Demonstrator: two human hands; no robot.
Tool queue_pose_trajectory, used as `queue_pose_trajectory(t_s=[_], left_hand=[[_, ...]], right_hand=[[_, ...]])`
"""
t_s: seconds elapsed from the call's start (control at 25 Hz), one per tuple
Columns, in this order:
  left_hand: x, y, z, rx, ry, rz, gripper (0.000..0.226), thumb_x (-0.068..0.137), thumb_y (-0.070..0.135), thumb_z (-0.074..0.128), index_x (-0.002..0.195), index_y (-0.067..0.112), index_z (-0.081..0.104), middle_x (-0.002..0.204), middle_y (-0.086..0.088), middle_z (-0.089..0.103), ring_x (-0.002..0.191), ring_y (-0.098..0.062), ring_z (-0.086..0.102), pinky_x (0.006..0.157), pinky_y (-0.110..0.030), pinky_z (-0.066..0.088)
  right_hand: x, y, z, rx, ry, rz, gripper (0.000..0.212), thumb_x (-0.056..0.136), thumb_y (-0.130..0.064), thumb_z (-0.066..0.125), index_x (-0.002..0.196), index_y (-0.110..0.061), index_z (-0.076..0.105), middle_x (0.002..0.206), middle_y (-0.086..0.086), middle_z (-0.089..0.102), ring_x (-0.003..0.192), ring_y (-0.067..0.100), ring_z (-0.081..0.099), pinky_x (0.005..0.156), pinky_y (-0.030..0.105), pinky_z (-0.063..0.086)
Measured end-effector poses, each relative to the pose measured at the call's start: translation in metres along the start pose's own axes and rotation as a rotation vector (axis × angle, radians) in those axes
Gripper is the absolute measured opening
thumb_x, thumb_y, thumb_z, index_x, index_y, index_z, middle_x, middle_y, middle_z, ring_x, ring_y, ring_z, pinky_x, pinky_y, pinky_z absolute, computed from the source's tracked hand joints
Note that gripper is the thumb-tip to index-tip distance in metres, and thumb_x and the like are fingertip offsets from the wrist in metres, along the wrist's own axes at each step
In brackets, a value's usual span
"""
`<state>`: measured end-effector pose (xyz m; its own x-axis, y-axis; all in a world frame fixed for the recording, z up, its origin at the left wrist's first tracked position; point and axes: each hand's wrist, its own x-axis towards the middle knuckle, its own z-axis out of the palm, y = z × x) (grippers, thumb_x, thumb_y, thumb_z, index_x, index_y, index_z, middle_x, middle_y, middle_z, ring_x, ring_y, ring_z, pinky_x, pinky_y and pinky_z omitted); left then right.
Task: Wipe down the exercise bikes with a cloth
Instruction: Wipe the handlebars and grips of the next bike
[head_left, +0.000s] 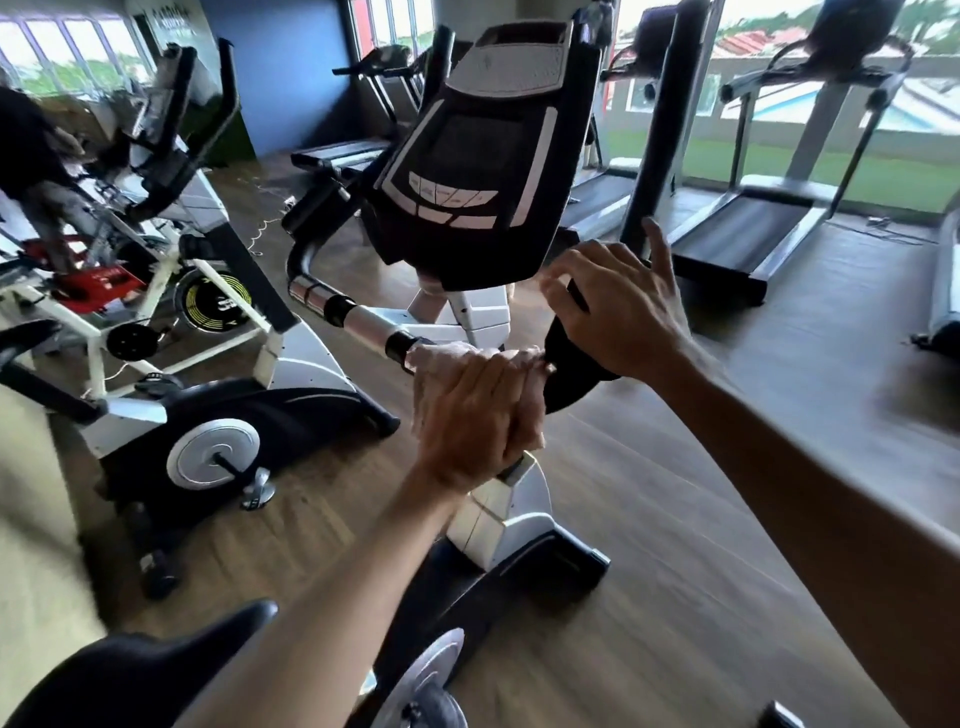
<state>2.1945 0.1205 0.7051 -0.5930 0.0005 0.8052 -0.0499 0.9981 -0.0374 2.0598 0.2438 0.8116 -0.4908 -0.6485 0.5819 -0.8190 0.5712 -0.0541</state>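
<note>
Room: wood-look gym floor (649, 467), black treadmills (727, 228) along the windows at one to two o'clock, a white-and-black upright exercise bike with a silver flywheel disc (218, 415) at nine o'clock.
Bike in hand: the near black-and-white exercise bike (498, 519) fills the centre, its black console with grey buttons (467, 171) at twelve o'clock and the black saddle (130, 670) at seven o'clock.
Cloth: a pale, thin wiping cloth (441, 358) shows at the knuckles of the left hand, wrapped against the handlebar at the centre; most of it is hidden under the fingers.
Left hand: the left hand (478, 410) curls tight round the cloth and the silver-and-black handlebar tube (358, 322), just right of the chrome section.
Right hand: the right hand (618, 306) rests on the black padded right grip (566, 364) at two o'clock, index finger lifted, fingers loosely spread and holding nothing firmly.
Doing it well: keep the cloth closed fully round the tube and slide it toward ten o'clock over the chrome, twisting to reach the underside.
Steadying: the right hand should probably press down on its grip so the bar does not rock.
Watch: bunched cloth wipes poorly; re-spread it before the next stroke.
</note>
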Motion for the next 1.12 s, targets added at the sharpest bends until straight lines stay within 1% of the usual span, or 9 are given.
queue_pose_trajectory(t_s=[0.12,0.24,0.28,0.4,0.48,0.52,0.72,0.96,1.12], left_hand=[[0.006,0.033,0.006,-0.060,0.026,-0.282,0.036,0.104,0.025,0.044,0.124,0.002,0.064,0.115,-0.013,0.068,0.109,-0.033,0.062,0.106,-0.045,0.041],[0.020,0.095,0.004,-0.062,-0.136,-0.621,0.049,0.106,0.035,0.037,0.136,0.000,0.053,0.128,-0.018,0.061,0.122,-0.036,0.053,0.113,-0.049,0.035],[0.019,0.092,0.000,-0.058,-0.168,-0.600,0.055,0.105,0.040,0.035,0.138,0.000,0.051,0.130,-0.018,0.060,0.123,-0.035,0.053,0.112,-0.049,0.036],[0.002,0.022,-0.002,-0.024,-0.088,-0.068,0.061,0.101,0.050,0.040,0.135,0.002,0.057,0.122,-0.015,0.065,0.111,-0.032,0.060,0.096,-0.045,0.042],[-0.001,-0.017,0.001,0.004,-0.031,0.126,0.057,0.098,0.048,0.048,0.131,0.004,0.063,0.115,-0.012,0.068,0.103,-0.031,0.064,0.089,-0.043,0.043],[-0.001,-0.018,0.006,0.005,0.001,0.117,0.053,0.097,0.045,0.050,0.128,0.004,0.065,0.112,-0.011,0.069,0.100,-0.030,0.064,0.088,-0.043,0.044],[0.012,0.055,0.015,-0.124,0.066,-0.373,0.044,0.100,0.038,0.048,0.116,0.000,0.065,0.100,-0.015,0.067,0.094,-0.033,0.061,0.087,-0.045,0.045],[0.001,-0.005,0.024,-0.085,0.160,0.065,0.057,0.100,0.047,0.039,0.116,0.001,0.070,0.098,-0.013,0.071,0.088,-0.032,0.065,0.079,-0.044,0.049],[0.011,0.040,0.025,-0.167,0.173,-0.326,0.047,0.101,0.040,0.041,0.112,0.004,0.070,0.096,-0.011,0.069,0.088,-0.032,0.063,0.082,-0.044,0.046]], right_hand=[[-0.003,-0.008,-0.001,-0.043,-0.018,0.054,0.048,0.100,-0.056,0.030,0.115,-0.029,0.067,0.133,-0.011,0.064,0.132,0.016,0.053,0.124,0.056,0.001],[-0.003,-0.012,-0.002,-0.100,-0.040,0.089,0.045,0.101,-0.054,0.032,0.113,-0.027,0.067,0.131,-0.009,0.064,0.130,0.018,0.054,0.124,0.055,0.002],[-0.004,-0.012,-0.003,-0.111,-0.043,0.091,0.046,0.100,-0.053,0.031,0.112,-0.027,0.067,0.130,-0.009,0.064,0.129,0.018,0.054,0.124,0.055,0.002],[-0.006,-0.011,-0.003,-0.127,-0.048,0.093,0.048,0.099,-0.053,0.029,0.113,-0.027,0.067,0.132,-0.009,0.063,0.131,0.018,0.053,0.124,0.055,0.001],[-0.005,-0.011,-0.003,-0.112,-0.058,0.102,0.049,0.099,-0.054,0.027,0.114,-0.029,0.066,0.134,-0.011,0.062,0.133,0.017,0.050,0.124,0.054,-0.001],[-0.004,-0.011,-0.003,-0.110,-0.062,0.113,0.048,0.099,-0.054,0.027,0.114,-0.030,0.066,0.134,-0.011,0.061,0.134,0.016,0.049,0.124,0.054,-0.002],[-0.001,-0.013,-0.001,-0.158,-0.078,0.136,0.036,0.103,-0.052,0.037,0.114,-0.032,0.066,0.132,-0.012,0.060,0.132,0.018,0.050,0.122,0.056,-0.004],[-0.004,-0.010,-0.001,-0.141,-0.064,0.128,0.039,0.102,-0.050,0.033,0.114,-0.033,0.066,0.135,-0.014,0.059,0.133,0.016,0.049,0.122,0.055,-0.005],[-0.001,-0.010,0.001,-0.158,-0.060,0.153,0.033,0.103,-0.049,0.038,0.111,-0.033,0.066,0.131,-0.013,0.061,0.130,0.018,0.051,0.122,0.054,-0.004]])
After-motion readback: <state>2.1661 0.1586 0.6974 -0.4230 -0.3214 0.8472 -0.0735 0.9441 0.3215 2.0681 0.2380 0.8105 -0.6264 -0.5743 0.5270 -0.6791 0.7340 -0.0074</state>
